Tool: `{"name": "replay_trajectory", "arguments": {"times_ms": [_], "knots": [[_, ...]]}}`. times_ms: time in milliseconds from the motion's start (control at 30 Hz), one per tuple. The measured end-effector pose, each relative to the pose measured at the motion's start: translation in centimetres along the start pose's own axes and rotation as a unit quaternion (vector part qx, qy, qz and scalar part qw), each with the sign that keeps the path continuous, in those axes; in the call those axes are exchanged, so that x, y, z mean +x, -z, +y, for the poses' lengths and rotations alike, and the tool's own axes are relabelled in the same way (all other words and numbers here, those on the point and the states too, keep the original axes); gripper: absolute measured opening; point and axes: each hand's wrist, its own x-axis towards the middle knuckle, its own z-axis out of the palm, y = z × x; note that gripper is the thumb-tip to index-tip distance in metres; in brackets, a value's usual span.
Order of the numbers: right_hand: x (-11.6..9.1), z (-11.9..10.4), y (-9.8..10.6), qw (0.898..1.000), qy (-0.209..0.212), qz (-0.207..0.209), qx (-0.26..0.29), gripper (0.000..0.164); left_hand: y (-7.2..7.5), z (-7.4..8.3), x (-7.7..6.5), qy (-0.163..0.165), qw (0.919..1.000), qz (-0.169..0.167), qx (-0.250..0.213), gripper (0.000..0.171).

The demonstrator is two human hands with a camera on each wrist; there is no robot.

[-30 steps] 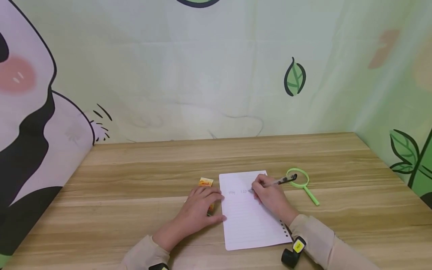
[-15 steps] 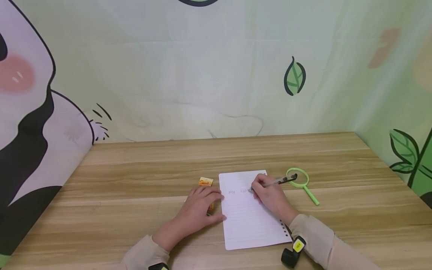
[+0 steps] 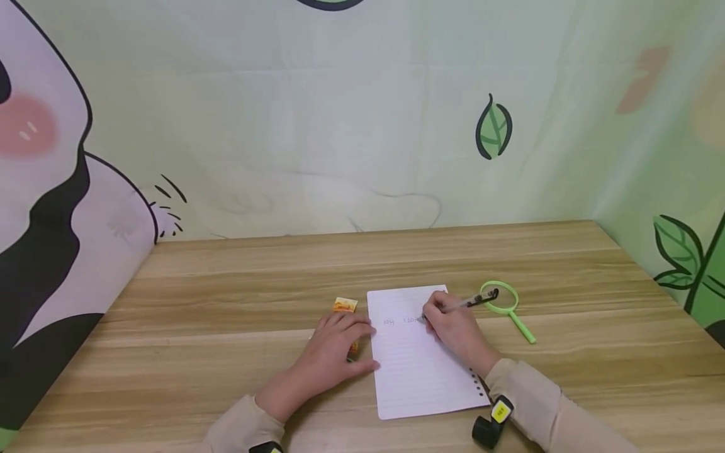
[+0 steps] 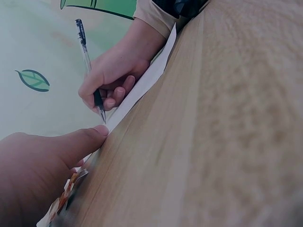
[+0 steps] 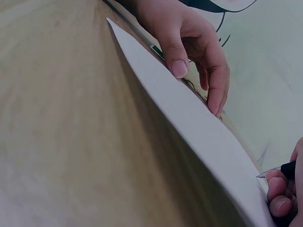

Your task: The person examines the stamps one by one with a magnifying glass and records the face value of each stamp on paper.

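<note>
A lined sheet of white paper with punched holes lies on the wooden table, a short row of handwriting near its top. My right hand grips a clear pen with a black grip and cap end. In the left wrist view the pen slants with its tip down at the paper. The thumb and fingertips of my left hand rest on the paper's left edge. Partly hidden under that hand is an orange and yellow packet, also glimpsed in the left wrist view.
A green magnifying glass lies right of the paper, its ring behind the pen's end. The wooden table runs back to a printed cloth backdrop. A black wrist camera hangs by the right sleeve.
The right hand stays on the same line with the pen, and a little more writing shows by the tip. The left hand has not moved.
</note>
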Motion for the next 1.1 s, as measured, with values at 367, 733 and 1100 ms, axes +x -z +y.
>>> {"name": "replay_trajectory", "arguments": {"times_ms": [367,733,1100], "knots": [[-0.13,-0.52,0.15,1.000,-0.016,0.018,-0.005,0.021,-0.07,-0.14,0.00,-0.003,1.0000,0.007,0.002,0.050],[0.25,-0.67,0.23,0.999,-0.015,0.032,0.037,0.022,0.01,-0.18,-0.07,0.000,1.0000,0.007,0.003,0.050],[0.47,-0.82,0.77,0.999,-0.006,-0.007,0.033,0.016,-0.01,-0.08,0.04,0.000,1.0000,-0.004,0.004,0.050]]}}
